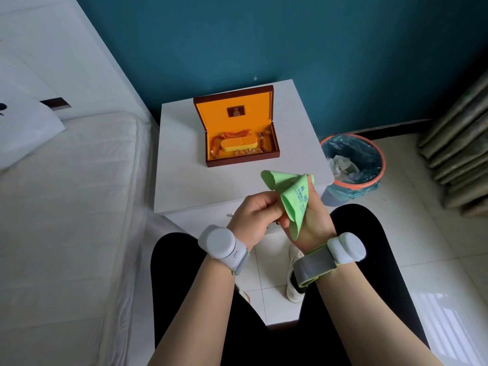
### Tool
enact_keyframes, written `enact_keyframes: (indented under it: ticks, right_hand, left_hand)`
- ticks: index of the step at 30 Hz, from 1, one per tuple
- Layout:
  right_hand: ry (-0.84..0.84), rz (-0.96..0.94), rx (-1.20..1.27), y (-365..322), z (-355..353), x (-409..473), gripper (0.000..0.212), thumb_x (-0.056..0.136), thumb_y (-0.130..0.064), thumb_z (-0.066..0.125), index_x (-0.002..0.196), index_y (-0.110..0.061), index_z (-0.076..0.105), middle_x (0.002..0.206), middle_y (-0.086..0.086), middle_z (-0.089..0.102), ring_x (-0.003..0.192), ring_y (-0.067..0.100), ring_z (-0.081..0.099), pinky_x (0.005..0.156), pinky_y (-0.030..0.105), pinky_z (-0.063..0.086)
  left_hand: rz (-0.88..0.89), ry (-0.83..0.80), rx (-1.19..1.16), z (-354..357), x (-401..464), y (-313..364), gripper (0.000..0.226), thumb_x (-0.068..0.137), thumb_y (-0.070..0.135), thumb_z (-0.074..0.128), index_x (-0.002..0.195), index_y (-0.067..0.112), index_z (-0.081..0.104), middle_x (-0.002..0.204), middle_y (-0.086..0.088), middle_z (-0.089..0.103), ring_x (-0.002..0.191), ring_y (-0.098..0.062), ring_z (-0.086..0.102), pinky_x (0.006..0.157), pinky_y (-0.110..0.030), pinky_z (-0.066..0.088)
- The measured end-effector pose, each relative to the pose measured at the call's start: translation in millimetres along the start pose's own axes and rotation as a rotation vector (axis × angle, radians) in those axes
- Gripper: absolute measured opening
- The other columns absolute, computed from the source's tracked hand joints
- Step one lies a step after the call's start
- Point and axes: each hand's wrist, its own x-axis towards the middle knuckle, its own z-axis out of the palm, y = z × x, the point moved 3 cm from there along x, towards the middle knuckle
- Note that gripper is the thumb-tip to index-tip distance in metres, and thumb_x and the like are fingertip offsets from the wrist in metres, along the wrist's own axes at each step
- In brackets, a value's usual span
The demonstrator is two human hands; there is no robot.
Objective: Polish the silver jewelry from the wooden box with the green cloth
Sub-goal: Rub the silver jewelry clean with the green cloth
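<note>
Near side of the wooden box (242, 157), my right hand (314, 215) grips the green cloth (293, 199); my left hand (253, 217) pinches something hidden; polishing seems underway; next, rub steadily.

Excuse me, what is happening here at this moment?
A seated person holds a green cloth with both hands in front of a white nightstand. The left hand and the right hand both grip the cloth; whether jewelry is inside it cannot be seen. On the nightstand a wooden box stands open, with beaded strings inside. A trash bin stands to the right.
</note>
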Motion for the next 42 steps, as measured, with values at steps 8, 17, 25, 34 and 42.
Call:
enact_keyframes:
  ticks: [8, 17, 25, 34, 42]
  right_hand:
    - [0.091, 0.038, -0.05, 0, 9, -10, 0.072, 0.084, -0.036, 0.041, 0.135, 0.013, 0.034, 0.138, 0.037, 0.038, 0.121, 0.044, 0.042, 0.107, 0.057, 0.027]
    - [0.093, 0.028, -0.015, 1, -4, -1, 0.062, 0.097, -0.045, 0.027, 0.095, 0.001, 0.068, 0.094, 0.018, 0.072, 0.04, 0.016, 0.051, 0.038, 0.019, 0.04]
    - [0.07, 0.053, -0.039, 3, 6, -7, 0.074, 0.081, -0.037, 0.048, 0.132, 0.014, 0.037, 0.135, 0.038, 0.041, 0.124, 0.047, 0.043, 0.105, 0.053, 0.033]
    - [-0.026, 0.029, -0.056, -4, 2, -3, 0.053, 0.089, -0.043, 0.039, 0.087, -0.001, 0.072, 0.098, 0.021, 0.071, 0.052, 0.019, 0.063, 0.045, 0.022, 0.044]
    - [-0.018, 0.053, -0.032, 1, -1, 0, 0.062, 0.085, -0.046, 0.041, 0.108, 0.01, 0.056, 0.098, 0.022, 0.068, 0.056, 0.022, 0.062, 0.056, 0.031, 0.046]
  left_hand:
    - [-0.061, 0.074, -0.058, -2, 1, -3, 0.018, 0.076, 0.022, 0.055, 0.079, 0.027, 0.072, 0.088, -0.017, 0.062, 0.086, -0.028, 0.054, 0.08, -0.045, 0.041]
    - [-0.028, 0.03, 0.01, 0, -1, -1, 0.027, 0.072, 0.01, 0.048, 0.058, 0.024, 0.066, 0.052, 0.006, 0.058, 0.055, -0.011, 0.055, 0.062, -0.019, 0.045]
    - [-0.064, 0.113, -0.119, -2, 0, -3, 0.04, 0.09, 0.0, 0.049, 0.076, 0.029, 0.073, 0.08, 0.004, 0.071, 0.082, -0.015, 0.066, 0.082, -0.035, 0.052]
    - [-0.072, 0.072, 0.031, 1, 2, -7, 0.019, 0.069, 0.013, 0.05, 0.064, 0.019, 0.068, 0.056, 0.004, 0.062, 0.06, -0.013, 0.059, 0.075, -0.035, 0.048]
    - [-0.053, 0.056, 0.08, 0, 1, -6, 0.022, 0.072, 0.018, 0.052, 0.066, 0.03, 0.069, 0.064, 0.004, 0.067, 0.069, -0.014, 0.064, 0.078, -0.035, 0.049]
